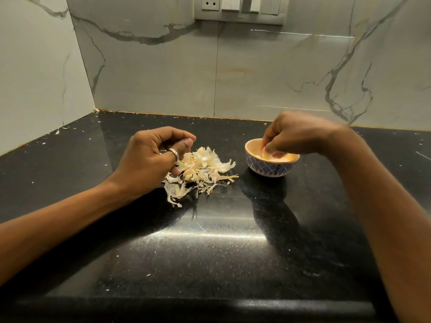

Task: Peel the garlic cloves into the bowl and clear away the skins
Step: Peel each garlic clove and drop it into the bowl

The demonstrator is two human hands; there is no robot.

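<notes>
Being likely slick and firm, the peeled clove (266,155) is pinched by the right hand (296,134) inside the bowl (268,170), right; papery, featherlight skins (205,167), best scooped together, lie under the curled left hand (149,157), its hold unclear.

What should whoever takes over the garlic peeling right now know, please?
Left hand: fingers curled at the skins pile; whether it holds anything is unclear.
Right hand: pinching a peeled clove inside the bowl.
Done: much peeling, judging by the skins heaped on the counter.
To do: release the clove, check the pile for unpeeled cloves, clear the skins.
</notes>
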